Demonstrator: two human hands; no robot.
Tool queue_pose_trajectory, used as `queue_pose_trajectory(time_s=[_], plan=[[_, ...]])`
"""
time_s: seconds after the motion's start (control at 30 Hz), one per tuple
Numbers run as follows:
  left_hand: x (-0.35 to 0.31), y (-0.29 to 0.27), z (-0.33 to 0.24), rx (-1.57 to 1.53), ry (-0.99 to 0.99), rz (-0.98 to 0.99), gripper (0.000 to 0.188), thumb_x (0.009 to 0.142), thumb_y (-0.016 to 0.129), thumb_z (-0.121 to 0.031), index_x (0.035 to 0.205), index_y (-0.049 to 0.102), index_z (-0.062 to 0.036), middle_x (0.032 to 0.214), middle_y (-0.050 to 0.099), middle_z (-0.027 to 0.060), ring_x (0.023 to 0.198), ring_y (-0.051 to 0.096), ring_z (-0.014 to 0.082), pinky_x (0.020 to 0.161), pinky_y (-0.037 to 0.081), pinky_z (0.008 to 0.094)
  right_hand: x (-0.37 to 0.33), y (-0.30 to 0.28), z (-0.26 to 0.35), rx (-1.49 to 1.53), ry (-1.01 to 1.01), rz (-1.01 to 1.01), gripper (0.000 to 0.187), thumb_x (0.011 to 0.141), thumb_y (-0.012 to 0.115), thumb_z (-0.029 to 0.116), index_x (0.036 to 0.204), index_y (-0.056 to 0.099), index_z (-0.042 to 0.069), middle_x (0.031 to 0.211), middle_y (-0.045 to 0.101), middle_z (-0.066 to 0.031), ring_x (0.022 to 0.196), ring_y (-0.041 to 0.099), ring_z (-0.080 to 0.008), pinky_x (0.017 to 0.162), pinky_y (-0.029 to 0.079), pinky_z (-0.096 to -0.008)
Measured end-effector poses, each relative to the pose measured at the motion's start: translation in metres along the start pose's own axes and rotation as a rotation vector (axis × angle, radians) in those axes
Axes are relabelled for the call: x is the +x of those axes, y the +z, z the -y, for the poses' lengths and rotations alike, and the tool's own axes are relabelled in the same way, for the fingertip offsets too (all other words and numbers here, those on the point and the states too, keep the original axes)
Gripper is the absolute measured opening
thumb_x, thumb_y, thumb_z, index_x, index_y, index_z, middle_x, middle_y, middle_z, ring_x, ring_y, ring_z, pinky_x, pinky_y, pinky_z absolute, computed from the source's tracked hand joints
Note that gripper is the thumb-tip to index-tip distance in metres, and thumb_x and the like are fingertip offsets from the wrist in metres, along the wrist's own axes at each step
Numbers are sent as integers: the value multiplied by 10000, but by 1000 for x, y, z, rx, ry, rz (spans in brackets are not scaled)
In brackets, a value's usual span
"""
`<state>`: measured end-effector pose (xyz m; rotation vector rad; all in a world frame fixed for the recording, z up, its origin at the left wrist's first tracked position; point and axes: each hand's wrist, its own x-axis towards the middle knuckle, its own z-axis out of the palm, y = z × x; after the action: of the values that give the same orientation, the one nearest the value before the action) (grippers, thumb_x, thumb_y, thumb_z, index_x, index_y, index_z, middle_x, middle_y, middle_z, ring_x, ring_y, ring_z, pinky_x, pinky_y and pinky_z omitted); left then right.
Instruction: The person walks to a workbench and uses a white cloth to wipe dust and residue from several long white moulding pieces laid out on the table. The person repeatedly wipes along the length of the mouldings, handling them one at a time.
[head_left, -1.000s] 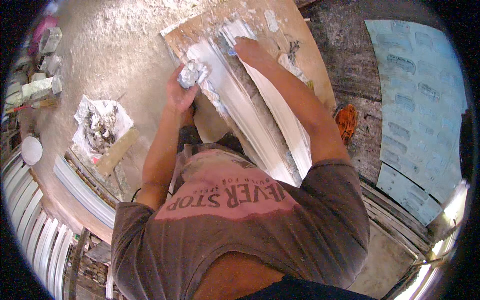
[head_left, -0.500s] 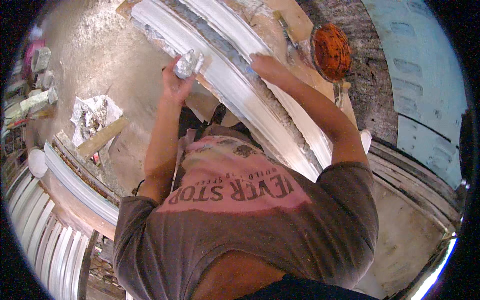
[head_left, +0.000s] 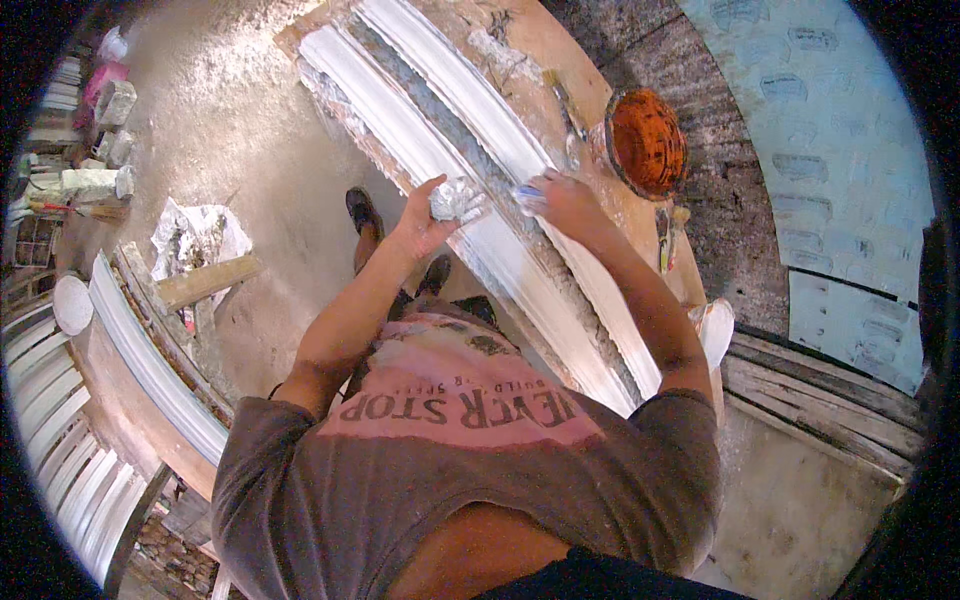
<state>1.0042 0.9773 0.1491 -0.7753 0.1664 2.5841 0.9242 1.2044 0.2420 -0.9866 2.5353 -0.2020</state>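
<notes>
White mouldings (head_left: pixel 380 100), two, long, ridged, side by side on the tan wooden table (head_left: pixel 548 42), running from top centre down to the right; near ends hidden by the shirt (head_left: pixel 460 480). Left to right: pale slats (head_left: pixel 75 410), many, stacked, cut by dark rim, no clean count. One round white disc (head_left: pixel 72 305), smooth. One curved pale strip (head_left: pixel 150 350), grooved, lower end behind the sleeve. One crumpled white sheet (head_left: pixel 232 238) on the floor, grey debris on it, one wood offcut (head_left: pixel 208 282) across its lower side. Two dark shoes (head_left: pixel 362 210), one partly hidden. One left hand (head_left: pixel 425 228), fingers curled round one lumpy white wad (head_left: pixel 455 200), looks wet, at the left moulding; contact with moulding unclear. Rough grey gap between the two mouldings. One right hand (head_left: pixel 574 207), fingers pinching one small bluish-white piece (head_left: pixel 533 197) at the right moulding; mostly covered, blurred, kind unclear. One orange basin (head_left: pixel 648 145), round, dark-flecked inside, by the table's right edge. One white rounded object (head_left: pixel 712 330) beside the right arm, partly hidden. Light-blue sheets (head_left: pixel 810 150), two visible, flat, smudged dark, cut off by rim.
</notes>
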Motion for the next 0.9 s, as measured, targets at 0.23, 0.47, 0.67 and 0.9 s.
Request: queue_pose_trajectory(time_s=[0.23,0.47,0.67,0.9], plan=[[-20,37,-86,630,606,-96,383,811,518,-140,1153,450,17,1084,579,136,1006,562,250,925,444,373,101,1,72,-156,-375,-481,443,794,492,36,1229,501,118,1096,512,-135,987,524,-311,823,477,-373],[-48,3,-230,959,1199,-309,552,723,601,-5,1229,383,28,1135,549,127,1076,525,221,921,448,345,285,-38,77,-447,-458,-382,409,802,490,61,1206,504,119,1153,512,-112,1035,512,-289,893,403,-439],[-83,20,-283,-273,620,49,659,833,435,-550,1166,507,15,1185,536,176,1069,529,310,908,435,449,504,-19,45,-647,-509,-483,261,823,480,103,1079,526,79,1114,541,-106,1039,540,-258,834,463,-391],[-71,-50,-256,-250,555,530,495,882,402,-476,1131,579,-87,1189,532,174,1038,514,339,910,398,497,425,5,8,-347,-614,-131,202,795,518,195,937,548,55,885,582,-181,849,568,-333,763,459,-432]])
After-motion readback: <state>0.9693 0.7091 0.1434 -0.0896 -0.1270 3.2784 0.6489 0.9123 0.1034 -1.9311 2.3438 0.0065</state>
